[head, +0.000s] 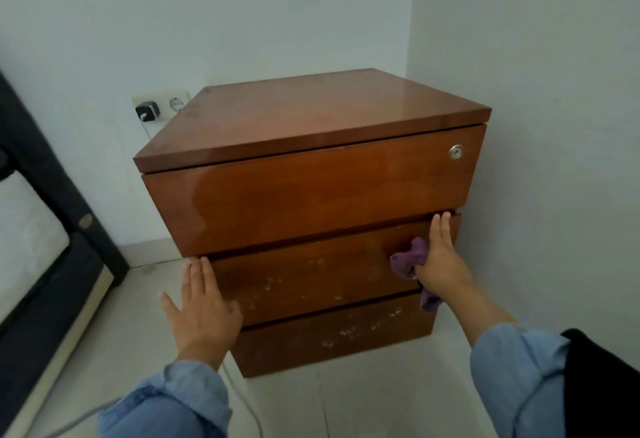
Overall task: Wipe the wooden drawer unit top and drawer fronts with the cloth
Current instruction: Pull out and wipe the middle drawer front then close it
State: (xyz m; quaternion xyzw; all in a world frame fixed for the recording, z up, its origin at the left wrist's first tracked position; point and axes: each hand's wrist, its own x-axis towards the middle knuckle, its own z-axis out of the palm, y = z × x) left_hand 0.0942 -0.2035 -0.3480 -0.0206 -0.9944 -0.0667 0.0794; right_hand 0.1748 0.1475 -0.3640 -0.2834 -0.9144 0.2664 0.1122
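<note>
A brown wooden drawer unit [311, 195] with three drawer fronts stands in a room corner; its top [311, 115] is bare and glossy. The top drawer has a round metal lock [456, 152]. White dusty specks mark the middle drawer front [304, 281] and the bottom drawer front [339, 333]. My right hand [441, 261] presses a purple cloth [410, 259] flat against the right end of the middle drawer front. My left hand [201, 309] lies open and flat on the unit's lower left corner, fingers spread.
White walls close in behind and to the right of the unit. A wall socket with a black charger [148, 112] sits at the back left. A dark bed frame with a white mattress [27, 240] lies at the left. A white cable [249, 406] runs over the pale tiled floor.
</note>
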